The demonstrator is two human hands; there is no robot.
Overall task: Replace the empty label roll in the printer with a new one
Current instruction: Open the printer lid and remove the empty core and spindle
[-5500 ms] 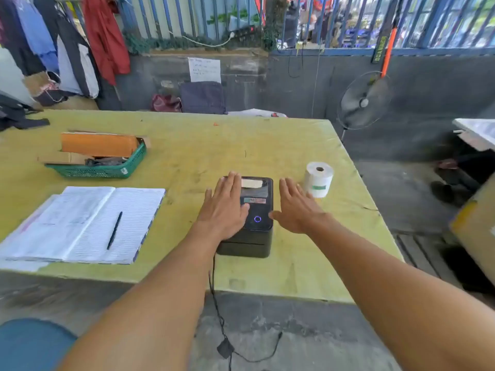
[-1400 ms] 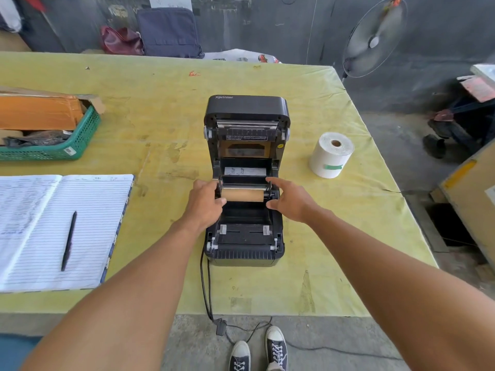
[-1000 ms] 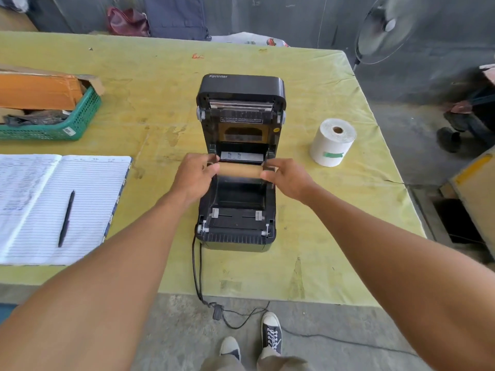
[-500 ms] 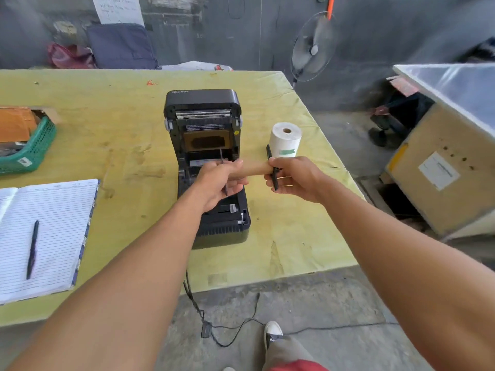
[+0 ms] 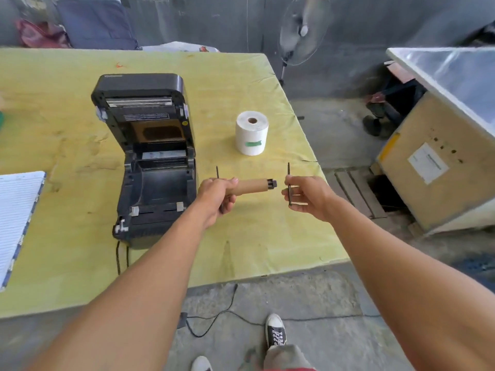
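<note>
Right of the open printer (image 5: 150, 162), the left hand (image 5: 217, 195) grips the empty core (image 5: 250, 186) level; the right hand (image 5: 308, 195), just apart, pinches a black guide (image 5: 289, 178) upright.

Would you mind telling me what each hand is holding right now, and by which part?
The left hand grips the cardboard core by its left end; the right hand pinches the detached black end plate near its middle.

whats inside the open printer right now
The roll bay of the printer is empty: only black plastic walls and two small light guide tabs at its front. The cardboard core is out, in the left hand. The bay's deepest corners are shadowed.
</note>
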